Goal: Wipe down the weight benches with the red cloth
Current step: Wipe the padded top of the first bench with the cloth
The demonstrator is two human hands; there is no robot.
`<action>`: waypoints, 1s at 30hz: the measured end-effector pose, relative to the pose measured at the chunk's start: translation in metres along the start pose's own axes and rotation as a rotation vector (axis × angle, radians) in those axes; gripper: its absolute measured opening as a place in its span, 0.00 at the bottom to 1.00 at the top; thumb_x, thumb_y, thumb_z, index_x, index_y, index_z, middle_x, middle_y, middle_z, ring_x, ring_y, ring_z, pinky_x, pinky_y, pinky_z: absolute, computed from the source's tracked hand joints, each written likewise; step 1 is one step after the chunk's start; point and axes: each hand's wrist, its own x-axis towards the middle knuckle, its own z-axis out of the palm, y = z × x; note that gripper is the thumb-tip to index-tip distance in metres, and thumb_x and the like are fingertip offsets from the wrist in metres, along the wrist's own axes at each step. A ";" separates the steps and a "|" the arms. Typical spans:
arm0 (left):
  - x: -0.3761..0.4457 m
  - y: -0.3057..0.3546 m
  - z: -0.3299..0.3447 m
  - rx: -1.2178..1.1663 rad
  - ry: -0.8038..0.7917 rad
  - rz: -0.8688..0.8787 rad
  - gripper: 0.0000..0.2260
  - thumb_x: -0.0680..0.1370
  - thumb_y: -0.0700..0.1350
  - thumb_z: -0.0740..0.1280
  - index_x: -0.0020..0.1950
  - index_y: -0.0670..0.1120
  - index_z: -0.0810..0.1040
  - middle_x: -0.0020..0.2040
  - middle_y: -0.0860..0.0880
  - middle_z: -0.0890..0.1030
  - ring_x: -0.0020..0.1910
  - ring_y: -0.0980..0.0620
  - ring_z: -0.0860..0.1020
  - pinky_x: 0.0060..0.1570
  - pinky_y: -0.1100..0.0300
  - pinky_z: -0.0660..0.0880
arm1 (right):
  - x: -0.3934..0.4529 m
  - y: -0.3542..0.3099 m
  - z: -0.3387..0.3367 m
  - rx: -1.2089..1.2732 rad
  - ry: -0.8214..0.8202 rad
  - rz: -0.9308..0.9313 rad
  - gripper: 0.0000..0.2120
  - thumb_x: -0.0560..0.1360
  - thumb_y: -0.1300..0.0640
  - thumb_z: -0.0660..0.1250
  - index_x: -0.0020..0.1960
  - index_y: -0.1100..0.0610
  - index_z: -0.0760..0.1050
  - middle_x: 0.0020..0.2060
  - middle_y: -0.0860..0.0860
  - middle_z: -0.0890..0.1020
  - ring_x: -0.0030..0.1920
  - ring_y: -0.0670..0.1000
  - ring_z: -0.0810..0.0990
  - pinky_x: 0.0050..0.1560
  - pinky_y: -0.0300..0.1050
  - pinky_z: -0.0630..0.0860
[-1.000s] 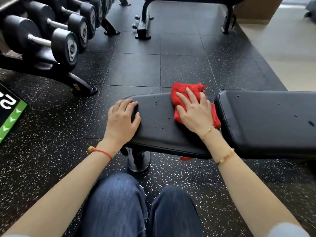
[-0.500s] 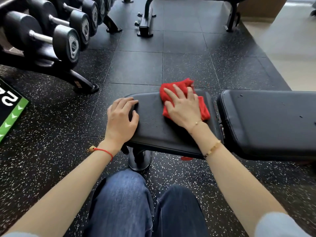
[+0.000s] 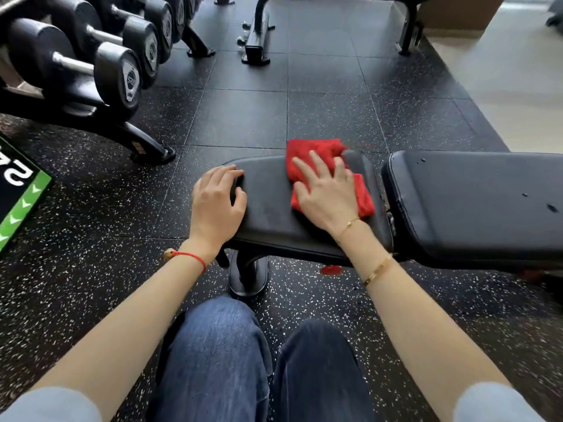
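Note:
A black weight bench lies across the view, with a short seat pad (image 3: 274, 208) in front of me and a longer back pad (image 3: 475, 202) to its right. The red cloth (image 3: 307, 153) lies on the far right part of the seat pad. My right hand (image 3: 326, 193) presses flat on the cloth with its fingers spread. At the pad's left end, my left hand (image 3: 216, 202) rests on the edge with its fingers curved over it.
A dumbbell rack (image 3: 100, 71) stands at the left on the speckled rubber floor. Another bench frame (image 3: 256, 38) sits at the far end. A black and green mat (image 3: 21, 196) lies at the left edge. My knees (image 3: 259, 360) are below the seat pad.
My right hand slid the red cloth left across the seat pad, then back a little to the right. My left hand has stayed on the pad's left end.

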 end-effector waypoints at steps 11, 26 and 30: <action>-0.002 0.000 0.000 -0.008 -0.020 0.007 0.17 0.78 0.39 0.62 0.66 0.42 0.76 0.69 0.46 0.75 0.70 0.45 0.70 0.73 0.47 0.62 | -0.046 0.075 -0.004 0.077 0.071 0.105 0.23 0.80 0.47 0.54 0.75 0.41 0.63 0.77 0.47 0.60 0.73 0.62 0.60 0.75 0.54 0.55; -0.001 0.002 0.001 -0.003 0.008 0.011 0.17 0.76 0.39 0.61 0.64 0.43 0.77 0.66 0.46 0.77 0.69 0.45 0.71 0.71 0.47 0.63 | -0.026 0.059 -0.005 0.032 0.016 -0.132 0.24 0.79 0.45 0.55 0.75 0.40 0.62 0.77 0.43 0.61 0.76 0.59 0.57 0.77 0.51 0.49; -0.003 0.005 -0.001 -0.031 0.054 -0.030 0.18 0.76 0.42 0.58 0.65 0.43 0.76 0.66 0.46 0.77 0.69 0.45 0.70 0.71 0.47 0.63 | 0.029 0.024 -0.003 0.049 -0.039 -0.062 0.24 0.80 0.45 0.54 0.76 0.39 0.58 0.78 0.44 0.56 0.77 0.61 0.51 0.76 0.55 0.48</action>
